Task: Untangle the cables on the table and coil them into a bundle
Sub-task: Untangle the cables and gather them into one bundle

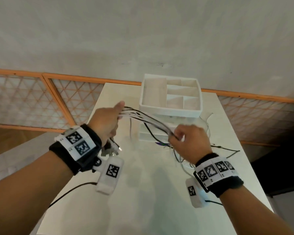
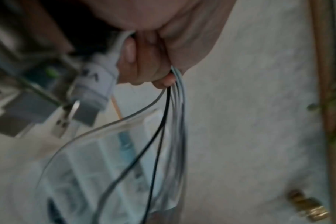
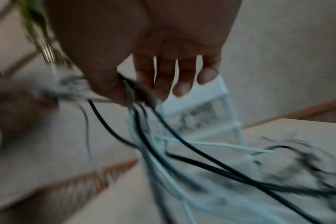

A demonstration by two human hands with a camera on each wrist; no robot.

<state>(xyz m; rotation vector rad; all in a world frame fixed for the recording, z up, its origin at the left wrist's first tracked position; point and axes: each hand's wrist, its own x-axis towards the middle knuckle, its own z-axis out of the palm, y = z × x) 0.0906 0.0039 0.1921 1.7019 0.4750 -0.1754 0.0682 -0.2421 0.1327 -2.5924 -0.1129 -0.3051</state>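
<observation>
Cables (image 1: pixel 148 118), black and white together, hang in a slack span above the table (image 1: pixel 143 192) between two raised hands. At about 8 o'clock the left hand (image 1: pixel 107 122) has its fingers curled round one end of the bunch, thumb stretched forward along the strands; the left wrist view shows that fist (image 2: pixel 150 60) closed on the strands, with a white plug (image 2: pixel 98 84) and a metal connector dangling below it, all rather blurred. At about 4 o'clock the right hand (image 1: pixel 188 141) pinches the other end between thumb and forefinger, and the right wrist view shows the remaining fingers (image 3: pixel 184 84) loosely spread while the strands (image 3: pixel 163 136) fall away from the pinch. Below that hand the loose lengths trail down onto the tabletop and spread in a tangle toward 3 o'clock, where thin dark ends (image 1: pixel 227 150) lie flat near the right edge. The table is pale and smooth, narrowing away from the viewer. Farther off, near 12 o'clock, a white organiser (image 1: pixel 170 94) with divided open compartments on top stands on it, the cable span passing in front of its drawers. Beyond the far edge runs an orange-framed lattice panel (image 1: pixel 41 102) low along a plain grey wall (image 1: pixel 143 31).
</observation>
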